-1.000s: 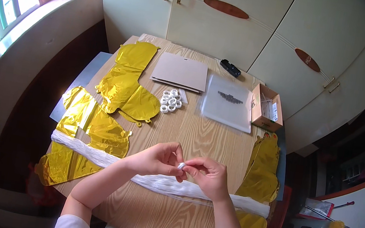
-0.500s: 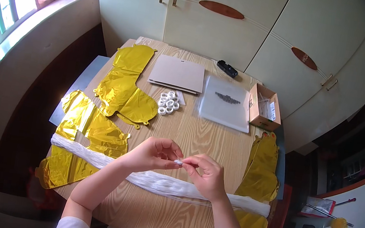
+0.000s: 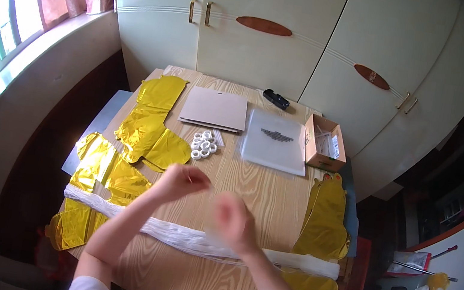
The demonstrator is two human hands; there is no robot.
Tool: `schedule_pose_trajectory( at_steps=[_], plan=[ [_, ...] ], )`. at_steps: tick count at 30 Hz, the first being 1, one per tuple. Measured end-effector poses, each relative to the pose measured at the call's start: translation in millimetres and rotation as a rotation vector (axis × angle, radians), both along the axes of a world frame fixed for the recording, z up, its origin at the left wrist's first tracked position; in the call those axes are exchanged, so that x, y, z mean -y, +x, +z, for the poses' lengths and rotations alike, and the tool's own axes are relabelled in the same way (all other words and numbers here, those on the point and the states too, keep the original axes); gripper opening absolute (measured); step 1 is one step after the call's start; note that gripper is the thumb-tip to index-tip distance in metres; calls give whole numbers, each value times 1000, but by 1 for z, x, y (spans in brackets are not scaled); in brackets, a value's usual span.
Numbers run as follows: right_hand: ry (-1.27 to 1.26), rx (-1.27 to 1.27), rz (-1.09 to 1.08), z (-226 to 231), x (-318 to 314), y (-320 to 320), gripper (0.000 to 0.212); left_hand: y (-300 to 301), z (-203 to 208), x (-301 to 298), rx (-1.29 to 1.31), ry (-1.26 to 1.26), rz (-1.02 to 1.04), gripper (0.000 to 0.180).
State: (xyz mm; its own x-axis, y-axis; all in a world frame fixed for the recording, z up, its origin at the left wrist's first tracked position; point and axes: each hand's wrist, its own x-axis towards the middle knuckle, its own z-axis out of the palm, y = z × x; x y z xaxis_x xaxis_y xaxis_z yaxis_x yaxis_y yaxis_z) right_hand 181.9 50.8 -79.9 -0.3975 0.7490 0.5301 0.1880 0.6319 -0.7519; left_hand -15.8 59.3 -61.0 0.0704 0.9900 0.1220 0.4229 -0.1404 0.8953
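My left hand [image 3: 182, 183] is raised over the middle of the table, its thumb and fingers pinched together. Anything between those fingertips is too small to make out. To its right, my right hand [image 3: 232, 221] is smeared by motion, so its fingers cannot be read. A long bundle of white strands [image 3: 180, 239] runs across the table under my forearms. On the left lie flattened gold foil balloons [image 3: 147, 122], one partly beneath the bundle. Another folded gold foil balloon [image 3: 326, 218] is at the right edge, with the bundle's end across it.
Several small white rings [image 3: 204, 145] sit in a pile beyond my left hand. Behind them are grey-brown cardboard sheets [image 3: 215, 108], a stack of clear plastic bags [image 3: 276, 146], a black stapler-like object [image 3: 276, 98] and an open cardboard box [image 3: 326, 160]. Cabinets [image 3: 258, 55] stand behind the table.
My hands met at a small white piece before; now they are apart. The right hand has moved down and blurred, and the view has tilted upward slightly.
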Motion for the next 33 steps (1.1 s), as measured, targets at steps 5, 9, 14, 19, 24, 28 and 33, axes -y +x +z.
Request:
schedule_pose_trajectory(
  at_steps=[5, 9, 14, 19, 24, 28, 33],
  plan=[
    [445, 95, 178, -52, 35, -33, 18, -47, -43, -68, -496, 346, 247, 10],
    [549, 162, 367, -63, 51, -34, 25, -59, -70, -92, -621, 457, 175, 11],
    [455, 141, 374, -70, 49, -33, 27, -53, -79, -97, -695, 518, 93, 10],
    [441, 125, 372, -68, 48, -34, 24, -51, -87, -95, -737, 564, 126, 11],
    [433, 140, 387, -69, 47, -34, 25, -47, -83, -93, -775, 510, 181, 13],
    [442, 162, 391, -68, 46, -36, 26, -54, -87, -96, -792, 474, 140, 21],
    [381, 158, 391, -66, 44, -34, 27, -51, -79, -89, -716, 484, 215, 23]
  ],
)
